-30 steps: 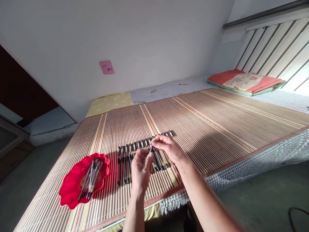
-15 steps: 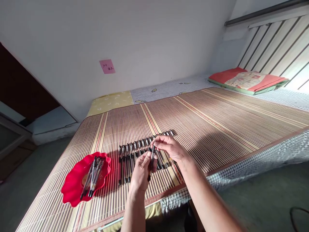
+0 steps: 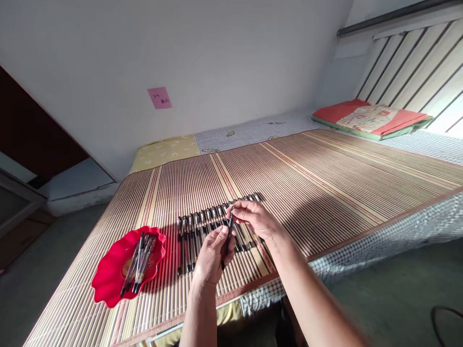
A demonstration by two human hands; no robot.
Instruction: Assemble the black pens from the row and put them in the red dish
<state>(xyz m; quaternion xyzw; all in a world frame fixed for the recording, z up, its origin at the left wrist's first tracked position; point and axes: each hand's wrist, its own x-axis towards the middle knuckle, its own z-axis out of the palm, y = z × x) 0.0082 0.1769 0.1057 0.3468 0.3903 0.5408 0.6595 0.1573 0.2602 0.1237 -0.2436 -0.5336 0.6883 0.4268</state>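
Note:
Both hands hold one black pen (image 3: 229,231) above the front edge of the mat. My left hand (image 3: 213,250) is closed around its lower body, thumb along the barrel. The fingers of my right hand (image 3: 253,219) pinch its upper end. Behind and under the hands lies a row of several capped pens (image 3: 197,236), side by side on the slatted mat; the hands hide part of the row. To the left, a red scalloped plate (image 3: 108,274) holds several more pens (image 3: 139,265) in a loose pile.
The striped bamboo mat (image 3: 289,178) covers a bed beside a white wall. A pink note (image 3: 159,98) is stuck on the wall. A folded red and floral cloth (image 3: 372,118) lies at the far right, before a slatted headboard (image 3: 408,72). Checked cloth (image 3: 343,265) hangs over the bed's front edge.
Almost nothing differs. Both hands keep the pen in nearly the same place, with the right fingers shifted very slightly at its upper end.

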